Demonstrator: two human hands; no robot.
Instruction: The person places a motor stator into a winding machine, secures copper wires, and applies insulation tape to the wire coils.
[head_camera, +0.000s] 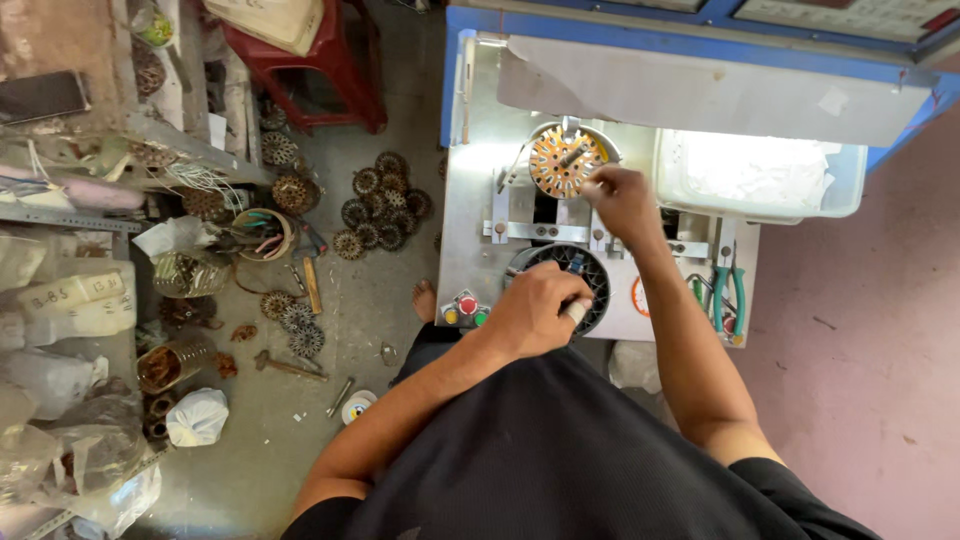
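Note:
A round orange slotted core (563, 161) with copper windings sits upright on a metal winding machine table (470, 230). My right hand (620, 198) touches its right edge with pinched fingers; whether they hold a wire I cannot tell. My left hand (532, 310) is closed around a pale cylindrical handle (577, 311) above a dark round slotted ring (588, 272) at the table's front edge.
Red, yellow and green buttons (465, 311) sit by the left hand. Green-handled pliers (728, 292) lie at the table's right. A clear plastic tub (760, 175) stands behind. Several wound cores (380, 205) litter the floor to the left, beside a cluttered shelf (80, 220) and red stool (320, 60).

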